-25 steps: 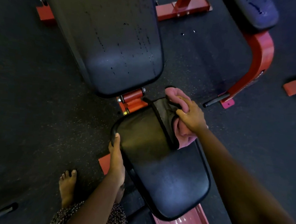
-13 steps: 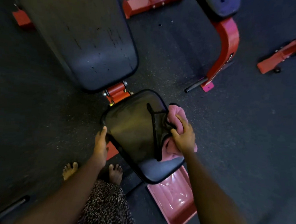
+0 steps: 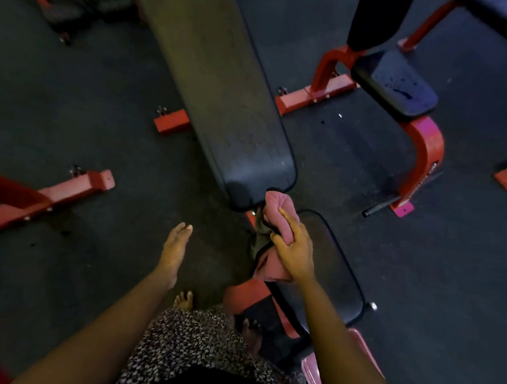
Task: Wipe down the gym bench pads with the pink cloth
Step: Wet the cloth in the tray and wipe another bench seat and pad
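Fingers (image 3: 289, 223) of my right hand (image 3: 295, 249) stay curled round the pink cloth (image 3: 276, 206). The bunched cloth has moved off the right side of the seat pad (image 3: 330, 273) to the gap at its far end, where it touches the near edge of the long back pad (image 3: 236, 116). My left hand (image 3: 175, 248) has let go of the seat's rim and hangs flat, fingers straight, holding nothing, over the floor (image 3: 103, 108). I judge the seat is done, and the back pad comes next.

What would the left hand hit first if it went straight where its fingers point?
Likely the side of the long bench pad; only floor shows between it and the left hand, though depth is unclear.
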`<state>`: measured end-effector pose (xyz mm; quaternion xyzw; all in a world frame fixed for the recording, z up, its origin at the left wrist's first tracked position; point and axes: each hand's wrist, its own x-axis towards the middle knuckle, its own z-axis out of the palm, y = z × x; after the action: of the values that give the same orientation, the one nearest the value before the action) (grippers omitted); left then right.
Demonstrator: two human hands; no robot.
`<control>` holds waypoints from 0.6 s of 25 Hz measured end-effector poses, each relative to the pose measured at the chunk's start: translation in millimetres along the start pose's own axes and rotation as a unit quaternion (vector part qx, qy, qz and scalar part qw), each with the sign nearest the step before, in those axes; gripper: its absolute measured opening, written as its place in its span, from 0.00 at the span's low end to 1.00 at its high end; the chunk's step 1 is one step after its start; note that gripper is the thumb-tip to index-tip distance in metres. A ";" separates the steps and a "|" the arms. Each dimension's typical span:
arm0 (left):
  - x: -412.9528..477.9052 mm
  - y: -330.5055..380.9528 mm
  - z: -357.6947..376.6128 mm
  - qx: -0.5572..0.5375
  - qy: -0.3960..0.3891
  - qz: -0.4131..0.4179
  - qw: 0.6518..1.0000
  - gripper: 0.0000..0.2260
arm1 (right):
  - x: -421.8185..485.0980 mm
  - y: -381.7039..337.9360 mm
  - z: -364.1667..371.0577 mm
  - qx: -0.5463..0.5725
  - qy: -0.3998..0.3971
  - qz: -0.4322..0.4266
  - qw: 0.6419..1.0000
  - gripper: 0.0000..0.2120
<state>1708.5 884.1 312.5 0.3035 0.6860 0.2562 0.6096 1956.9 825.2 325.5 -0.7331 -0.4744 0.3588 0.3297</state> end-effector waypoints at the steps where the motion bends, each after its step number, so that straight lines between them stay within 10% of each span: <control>1: 6.4 13.8 -9.5 -0.009 0.004 0.012 1.000 0.22 | 11.9 -15.9 7.8 0.002 0.001 -0.013 1.000 0.32; 15: 191.4 280.6 -168.5 0.001 -0.027 0.186 0.982 0.25 | 225.2 -277.0 132.7 -0.078 0.135 -0.112 0.981 0.27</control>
<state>1556.6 1218.8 405.8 0.4333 0.6011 0.3564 0.5691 1784.2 1146.2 436.0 -0.7403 -0.5316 0.1794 0.3703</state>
